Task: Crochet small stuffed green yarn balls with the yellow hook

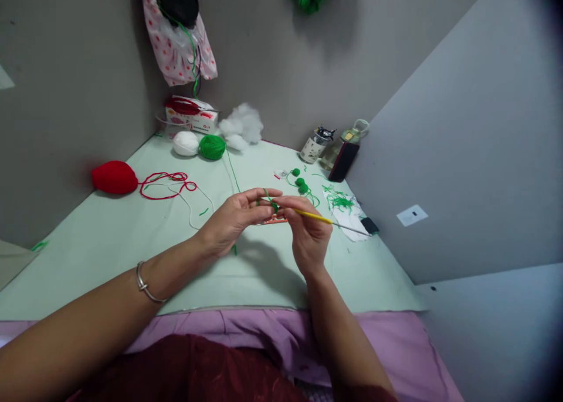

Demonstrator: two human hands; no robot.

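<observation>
Both of my hands meet above the pale green table (132, 237). My right hand (308, 232) is closed around a yellow-handled crochet hook (323, 219) whose metal end points right. My left hand (235, 217) pinches a strand of green yarn (271, 202) at the hook's tip. That strand trails back across the table to a green yarn ball (212, 147). A silver bracelet (145, 284) circles my left wrist.
A red yarn ball (114, 177) with loose red strand lies at left. A white yarn ball (185, 143), white stuffing (244, 123) and a small box (193, 114) sit at the back. Small green crocheted pieces (301, 182), yarn scraps (341, 202), a jar (314, 147) and a bottle (347, 141) stand right. Walls enclose the table.
</observation>
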